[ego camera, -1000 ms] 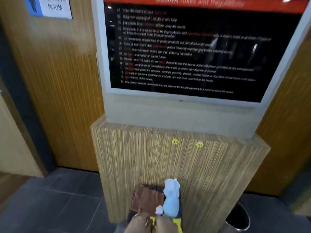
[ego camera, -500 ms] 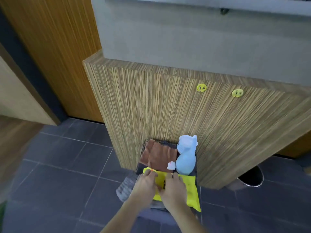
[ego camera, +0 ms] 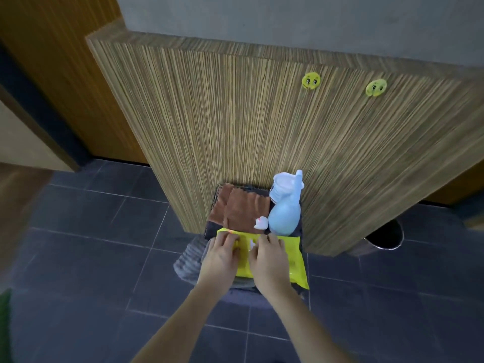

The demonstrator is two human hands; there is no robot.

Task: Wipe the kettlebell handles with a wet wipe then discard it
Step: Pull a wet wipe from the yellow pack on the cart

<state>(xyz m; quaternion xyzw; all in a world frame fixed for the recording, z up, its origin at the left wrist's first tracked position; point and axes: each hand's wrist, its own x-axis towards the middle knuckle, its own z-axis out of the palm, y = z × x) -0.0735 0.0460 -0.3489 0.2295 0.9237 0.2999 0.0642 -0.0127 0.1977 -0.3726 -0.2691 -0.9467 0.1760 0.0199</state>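
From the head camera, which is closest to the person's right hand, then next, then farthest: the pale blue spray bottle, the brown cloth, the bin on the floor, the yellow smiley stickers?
From the right hand:
1. Pale blue spray bottle, just beyond the fingers.
2. Brown cloth, beyond and to the left.
3. Bin, on the floor to the right.
4. Yellow smiley stickers, high on the wood panel.

1. Floor (ego camera: 86,260): dark grey square tiles with pale grout, as I see it from above.
2. Striped wood-grain cabinet (ego camera: 235,132) standing on the tiles, two yellow smiley stickers (ego camera: 311,80) near its top.
3. Grey wall panel (ego camera: 288,17) above the cabinet.
4. Orange-brown wood panelling (ego camera: 52,61) at left.
5. Round metal bin (ego camera: 385,235) beside the cabinet's right corner.
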